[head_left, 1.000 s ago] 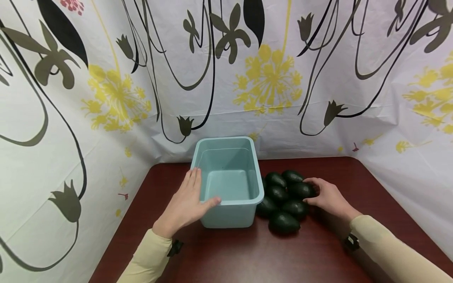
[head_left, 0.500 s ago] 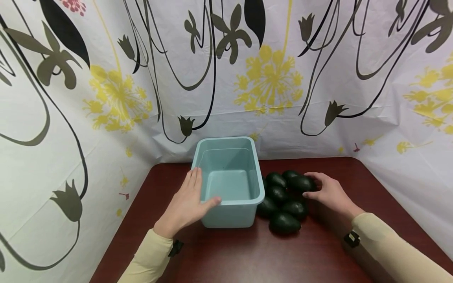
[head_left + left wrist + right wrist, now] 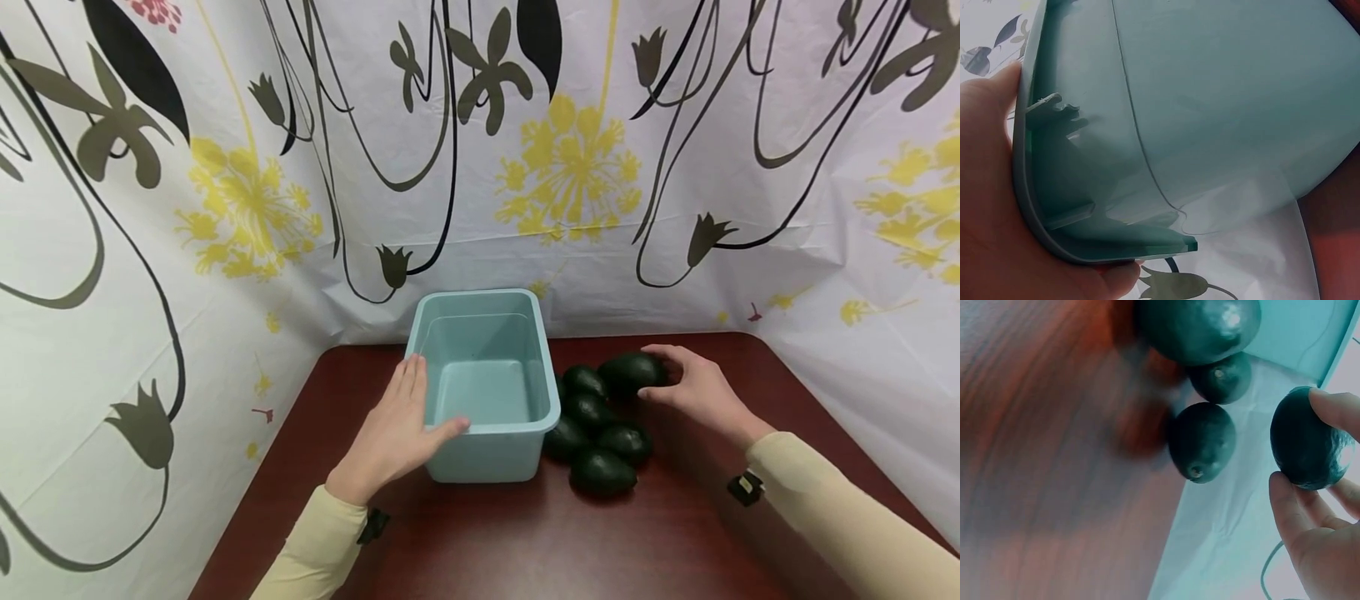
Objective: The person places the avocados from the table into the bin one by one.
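In the head view my right hand (image 3: 693,386) holds a dark green avocado (image 3: 628,372) by its right end, lifted at the back of a cluster of avocados (image 3: 587,412). The right wrist view shows this avocado (image 3: 1307,440) between thumb and fingertips, apart from the others. My left hand (image 3: 390,437) rests at the near left corner of a pale blue plastic bin (image 3: 483,457), fingers straight along its left rim and thumb along the front rim. From the left wrist, the bin's outer wall (image 3: 1229,106) fills most of the view. No avocado shows inside the bin.
The bin and avocados stand on a dark red wooden table (image 3: 600,550) with rounded back corners. A white cloth (image 3: 465,233) with printed flowers hangs behind and along both sides. One avocado (image 3: 602,473) lies nearest the front, right of the bin.
My right hand has raised an avocado out of the cluster and moved it back, over where the rearmost avocado showed. My left hand and the bin have stayed put.
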Motion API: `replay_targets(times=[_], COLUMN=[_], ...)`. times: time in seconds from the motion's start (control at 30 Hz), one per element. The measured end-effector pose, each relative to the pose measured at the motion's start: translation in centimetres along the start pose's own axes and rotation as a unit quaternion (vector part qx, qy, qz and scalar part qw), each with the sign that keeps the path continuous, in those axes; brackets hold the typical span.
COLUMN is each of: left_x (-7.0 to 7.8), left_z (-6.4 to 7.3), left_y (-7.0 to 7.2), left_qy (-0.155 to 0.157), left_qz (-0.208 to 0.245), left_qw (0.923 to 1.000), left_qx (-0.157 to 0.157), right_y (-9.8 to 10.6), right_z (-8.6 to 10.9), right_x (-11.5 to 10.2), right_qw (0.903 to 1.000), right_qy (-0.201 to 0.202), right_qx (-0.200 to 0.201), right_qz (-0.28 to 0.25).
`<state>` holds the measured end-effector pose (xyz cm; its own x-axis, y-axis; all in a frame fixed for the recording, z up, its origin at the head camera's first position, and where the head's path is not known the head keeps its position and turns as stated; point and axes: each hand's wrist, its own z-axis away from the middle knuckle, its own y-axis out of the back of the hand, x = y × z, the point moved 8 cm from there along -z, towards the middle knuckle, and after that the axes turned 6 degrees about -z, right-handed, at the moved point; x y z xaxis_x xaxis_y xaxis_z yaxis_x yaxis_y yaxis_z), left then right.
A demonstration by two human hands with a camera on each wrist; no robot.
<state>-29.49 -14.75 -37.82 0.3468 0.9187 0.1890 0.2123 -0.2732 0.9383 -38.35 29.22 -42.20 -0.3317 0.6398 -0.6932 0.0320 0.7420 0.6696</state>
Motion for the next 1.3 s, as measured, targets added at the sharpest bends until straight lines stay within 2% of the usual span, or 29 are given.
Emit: replay_targets(times=[0.4,0.63,1.03,1.3], left_x=[-0.1,0.0,-0.2,-0.2], left_z=[0.1,0.0,0.0,0.1], left_y=[-0.2,-0.3,-0.1,-0.1], left_qy=[0.000,0.003,0.009,0.009], left_qz=[0.002,0.001,0.011,0.011], left_qw=[1.0000,1.0000,0.9999,0.9998], left_qx=[0.003,0.003,0.009,0.013], right_y=[0.6,0.7,0.2,-0.7], right_z=[-1.2,-1.8,-3.4,-4.4], right_x=[-2.5,-3.6,-6.3,-7.7], right_qw=[0.9997,0.9999,0.9991,0.9983], right_qy=[0.000,0.002,0.037,0.030], right_qx=[0.007,0.005,0.006,-0.004], right_qz=[-0.023,-0.012,-0.021,-0.050])
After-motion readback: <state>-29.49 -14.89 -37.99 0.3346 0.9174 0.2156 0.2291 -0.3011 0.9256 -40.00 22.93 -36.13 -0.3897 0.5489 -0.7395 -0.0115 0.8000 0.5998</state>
